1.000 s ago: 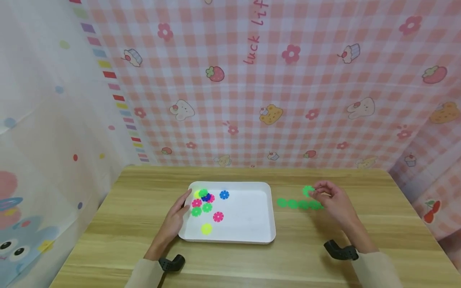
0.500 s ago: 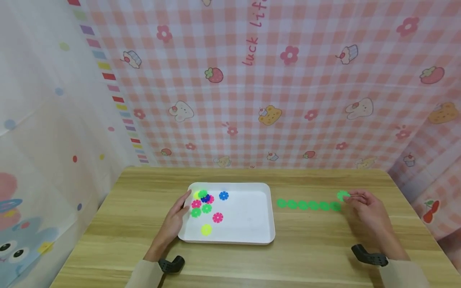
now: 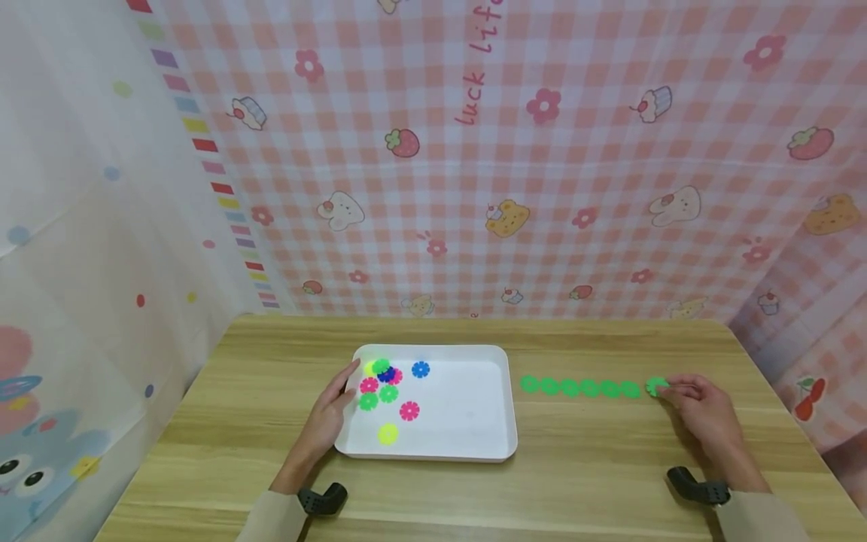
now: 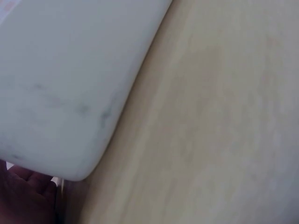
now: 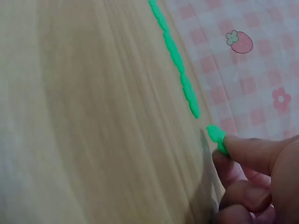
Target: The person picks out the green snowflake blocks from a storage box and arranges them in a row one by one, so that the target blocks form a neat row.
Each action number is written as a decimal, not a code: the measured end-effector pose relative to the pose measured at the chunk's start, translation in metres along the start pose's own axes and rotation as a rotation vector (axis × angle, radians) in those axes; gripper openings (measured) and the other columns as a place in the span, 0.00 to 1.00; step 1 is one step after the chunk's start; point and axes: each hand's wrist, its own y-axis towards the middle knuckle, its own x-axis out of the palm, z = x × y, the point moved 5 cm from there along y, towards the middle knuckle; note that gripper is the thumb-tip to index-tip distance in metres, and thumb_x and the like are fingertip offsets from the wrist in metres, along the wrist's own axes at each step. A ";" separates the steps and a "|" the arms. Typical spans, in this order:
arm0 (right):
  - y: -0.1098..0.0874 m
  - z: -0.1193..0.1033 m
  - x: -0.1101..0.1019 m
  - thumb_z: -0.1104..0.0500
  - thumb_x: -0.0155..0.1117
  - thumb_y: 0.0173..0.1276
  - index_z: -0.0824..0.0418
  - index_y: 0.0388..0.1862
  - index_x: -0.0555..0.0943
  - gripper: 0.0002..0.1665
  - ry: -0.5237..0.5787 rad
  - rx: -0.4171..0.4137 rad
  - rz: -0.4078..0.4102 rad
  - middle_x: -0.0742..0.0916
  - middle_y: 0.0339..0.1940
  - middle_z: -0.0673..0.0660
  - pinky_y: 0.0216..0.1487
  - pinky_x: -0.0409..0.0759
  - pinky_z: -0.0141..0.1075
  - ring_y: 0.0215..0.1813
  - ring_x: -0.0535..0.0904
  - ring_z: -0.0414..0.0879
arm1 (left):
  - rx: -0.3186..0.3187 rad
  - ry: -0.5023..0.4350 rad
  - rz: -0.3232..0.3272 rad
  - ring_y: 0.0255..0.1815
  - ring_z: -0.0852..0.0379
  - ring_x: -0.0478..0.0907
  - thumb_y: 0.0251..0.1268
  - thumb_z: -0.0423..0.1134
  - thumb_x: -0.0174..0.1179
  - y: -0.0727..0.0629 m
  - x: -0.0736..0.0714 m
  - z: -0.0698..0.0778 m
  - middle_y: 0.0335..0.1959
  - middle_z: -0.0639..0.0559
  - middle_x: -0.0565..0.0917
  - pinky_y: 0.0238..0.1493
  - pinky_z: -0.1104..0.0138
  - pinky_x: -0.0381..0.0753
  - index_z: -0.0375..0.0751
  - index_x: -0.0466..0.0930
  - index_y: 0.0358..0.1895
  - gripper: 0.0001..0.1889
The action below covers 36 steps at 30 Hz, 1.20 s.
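Observation:
My right hand (image 3: pixel 707 414) pinches a green notched plastic disc (image 3: pixel 655 387) between thumb and fingertips, just past the right end of a row of several green discs (image 3: pixel 591 388) on the table. In the right wrist view the held disc (image 5: pixel 216 134) shows nearly edge-on, with a small gap to the row (image 5: pixel 175 56). At the left side of the white tray (image 3: pixel 460 444), my left hand (image 3: pixel 328 410) grips the rim, thumb on the inner side. The left wrist view shows the tray's outer face (image 4: pixel 70 84), which hides most of the fingers.
Inside the tray, several discs gather toward the left: pink (image 3: pixel 409 411), yellow (image 3: pixel 388 434), blue (image 3: pixel 421 369) and green (image 3: pixel 389 394), some overlapping. The wooden table (image 3: pixel 576 482) ends at a pink checked cloth (image 3: pixel 474 188) behind.
My right hand has moved right along the row with the green disc, then lowered toward the row's right end. The left hand has stayed at the tray.

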 end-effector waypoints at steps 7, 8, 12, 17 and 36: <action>0.001 -0.001 0.006 0.57 0.65 0.70 0.70 0.51 0.77 0.18 -0.017 0.002 0.044 0.80 0.24 0.30 0.30 0.71 0.25 0.30 0.73 0.26 | -0.016 -0.003 0.007 0.81 0.44 0.41 0.80 0.35 0.36 0.000 0.000 -0.003 0.81 0.44 0.50 0.79 0.47 0.38 0.46 0.57 0.78 0.26; 0.001 0.000 0.006 0.58 0.65 0.69 0.69 0.51 0.77 0.18 -0.026 0.008 0.051 0.80 0.24 0.30 0.30 0.71 0.25 0.30 0.73 0.26 | -0.017 -0.002 0.006 0.82 0.45 0.41 0.80 0.35 0.36 0.000 0.000 -0.003 0.81 0.44 0.50 0.79 0.47 0.38 0.47 0.57 0.78 0.26; 0.001 -0.001 0.006 0.58 0.65 0.69 0.69 0.51 0.77 0.18 -0.048 0.031 0.066 0.80 0.24 0.33 0.31 0.71 0.24 0.29 0.73 0.25 | -0.011 -0.001 0.002 0.82 0.45 0.41 0.81 0.35 0.35 0.000 0.000 -0.004 0.81 0.44 0.50 0.79 0.47 0.38 0.47 0.57 0.78 0.26; 0.001 -0.002 0.006 0.57 0.66 0.69 0.68 0.51 0.77 0.19 -0.065 0.055 0.078 0.82 0.26 0.38 0.31 0.71 0.24 0.29 0.73 0.27 | -0.006 0.006 0.001 0.82 0.43 0.40 0.81 0.35 0.35 0.000 0.000 -0.003 0.81 0.43 0.50 0.79 0.46 0.38 0.46 0.57 0.78 0.26; 0.001 -0.017 0.008 0.53 0.67 0.68 0.67 0.54 0.77 0.23 -0.099 0.014 0.074 0.82 0.32 0.45 0.31 0.72 0.26 0.31 0.72 0.31 | 0.004 -0.003 -0.006 0.82 0.44 0.41 0.80 0.34 0.37 0.000 0.000 0.001 0.81 0.42 0.50 0.79 0.48 0.38 0.46 0.58 0.77 0.26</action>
